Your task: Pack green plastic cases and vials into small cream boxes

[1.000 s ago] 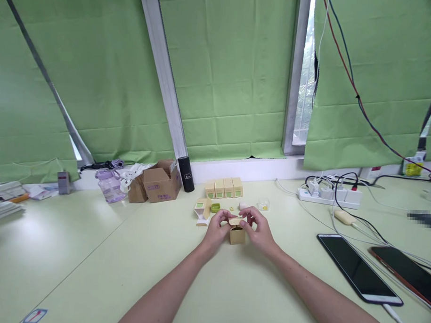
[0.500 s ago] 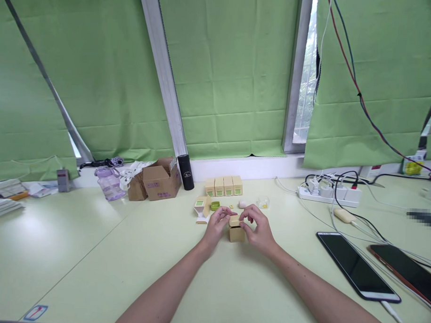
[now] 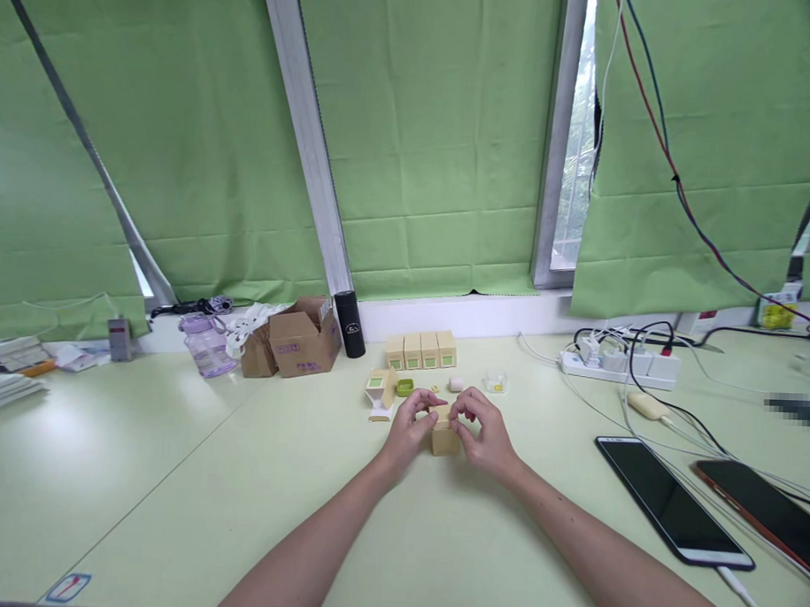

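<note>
A small tan cardboard box [image 3: 446,442] stands on the table in front of me, its lid closed down or nearly so. From the left, my left hand [image 3: 408,435] grips the top of it with thumb and bent fingers. My right hand [image 3: 482,428] pinches the right side of the lid. Just beyond are a green oval dish [image 3: 405,388], a tiny yellow piece [image 3: 435,388], a pinkish-white cylinder [image 3: 455,384] and a clear plastic container [image 3: 495,381]. An opened tan box [image 3: 379,391] with a green label lies left of them.
Several tan boxes [image 3: 420,350] stand in a row at the back. A black bottle [image 3: 349,325], an open carton [image 3: 305,340] and a purple jug [image 3: 208,345] are back left. To the right lie phones [image 3: 674,499], cables and a power strip [image 3: 619,366].
The lid of the small box has gone down, narrowing the gap below its flap. My left thumb has moved onto the lid; my right hand has barely moved.
</note>
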Motion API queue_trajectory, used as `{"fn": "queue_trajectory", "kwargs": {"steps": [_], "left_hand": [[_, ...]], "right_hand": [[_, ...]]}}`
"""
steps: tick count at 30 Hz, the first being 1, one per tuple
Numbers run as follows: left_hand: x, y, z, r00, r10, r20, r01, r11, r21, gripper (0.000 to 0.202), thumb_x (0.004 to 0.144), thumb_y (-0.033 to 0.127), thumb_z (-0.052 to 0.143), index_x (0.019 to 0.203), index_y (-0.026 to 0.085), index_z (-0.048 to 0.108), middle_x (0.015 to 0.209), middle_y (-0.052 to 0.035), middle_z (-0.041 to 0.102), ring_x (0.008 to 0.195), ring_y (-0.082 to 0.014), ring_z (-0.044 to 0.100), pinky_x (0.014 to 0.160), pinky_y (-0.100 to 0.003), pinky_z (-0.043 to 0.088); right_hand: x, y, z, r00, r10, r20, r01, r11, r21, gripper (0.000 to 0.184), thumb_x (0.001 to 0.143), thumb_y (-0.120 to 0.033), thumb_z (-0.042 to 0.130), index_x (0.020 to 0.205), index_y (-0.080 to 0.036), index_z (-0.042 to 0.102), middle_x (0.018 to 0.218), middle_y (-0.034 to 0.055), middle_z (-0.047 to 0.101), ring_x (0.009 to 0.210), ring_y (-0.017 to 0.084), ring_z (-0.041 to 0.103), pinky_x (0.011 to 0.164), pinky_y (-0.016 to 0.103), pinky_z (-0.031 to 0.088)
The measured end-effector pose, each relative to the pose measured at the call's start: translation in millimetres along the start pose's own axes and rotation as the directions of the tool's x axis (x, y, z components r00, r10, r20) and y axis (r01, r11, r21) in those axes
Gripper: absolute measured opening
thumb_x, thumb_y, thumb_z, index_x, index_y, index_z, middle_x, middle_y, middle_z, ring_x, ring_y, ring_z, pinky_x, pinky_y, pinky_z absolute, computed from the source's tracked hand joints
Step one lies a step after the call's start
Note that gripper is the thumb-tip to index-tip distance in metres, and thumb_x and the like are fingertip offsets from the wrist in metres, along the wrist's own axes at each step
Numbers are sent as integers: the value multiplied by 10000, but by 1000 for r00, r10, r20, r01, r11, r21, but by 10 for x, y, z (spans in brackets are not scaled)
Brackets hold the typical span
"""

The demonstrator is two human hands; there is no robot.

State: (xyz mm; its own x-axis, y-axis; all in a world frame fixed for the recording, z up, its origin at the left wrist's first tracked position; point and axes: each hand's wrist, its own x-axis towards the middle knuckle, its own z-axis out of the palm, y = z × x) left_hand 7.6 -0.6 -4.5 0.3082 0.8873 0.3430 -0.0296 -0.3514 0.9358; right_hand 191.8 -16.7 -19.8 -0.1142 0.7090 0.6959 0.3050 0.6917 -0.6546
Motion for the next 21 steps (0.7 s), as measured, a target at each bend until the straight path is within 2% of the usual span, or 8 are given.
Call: {"fn": "queue_trajectory", "kwargs": {"steps": [2, 4, 7, 11, 21], "left_hand": [[-2, -12, -2, 1000, 5, 0, -5, 1000, 10, 228, 861, 342, 677, 1023, 212, 583, 1176, -118, 707, 1214, -308, 621, 1035, -427, 452], [-5, -22, -2, 1000, 7, 0, -7, 1000, 11, 220, 859, 314, 669, 1035, 217, 581, 1177, -110, 706, 1209, -300, 619, 1025, -418, 455], [-11, -26, 1, 1000, -1, 2, 1, 1000, 14, 227, 854, 285, 660, 1057, 224, 578, 1193, -105, 706, 1222, -297, 613, 1022, -414, 454], [-17, -18, 11, 1000, -11, -3, 11, 1000, 24, 232, 848, 272, 668, 1056, 230, 574, 1203, -108, 700, 1253, -305, 605, 1031, -424, 449], [-17, -2, 22, 1000, -23, -5, 24, 998, 50, 294, 797, 227, 656, 1078, 234, 570, 1198, -95, 703, 1257, -301, 603, 1058, -432, 424]], "right_hand": [[11, -11, 2, 999, 34, -9, -34, 999, 11, 21, 903, -239, 590, 886, -230, 600, 883, 26, 567, 775, 196, 510, 709, 329, 428], [19, -12, 13, 995, 100, -25, -99, 995, 24, 77, 935, -295, 573, 965, -230, 601, 897, 21, 554, 758, 190, 497, 707, 333, 432], [14, 8, 39, 979, 200, -28, -199, 979, 35, 217, 927, -311, 570, 1129, -231, 574, 965, 23, 537, 769, 185, 505, 723, 340, 453], [-7, 35, 64, 969, 246, -14, -246, 969, 26, 408, 900, -284, 567, 1301, -240, 508, 1048, 38, 525, 817, 194, 526, 755, 355, 485], [-11, 29, 68, 962, 274, 8, -275, 961, 14, 511, 870, -246, 569, 1371, -254, 472, 1097, 53, 516, 830, 199, 524, 767, 367, 495]]}}
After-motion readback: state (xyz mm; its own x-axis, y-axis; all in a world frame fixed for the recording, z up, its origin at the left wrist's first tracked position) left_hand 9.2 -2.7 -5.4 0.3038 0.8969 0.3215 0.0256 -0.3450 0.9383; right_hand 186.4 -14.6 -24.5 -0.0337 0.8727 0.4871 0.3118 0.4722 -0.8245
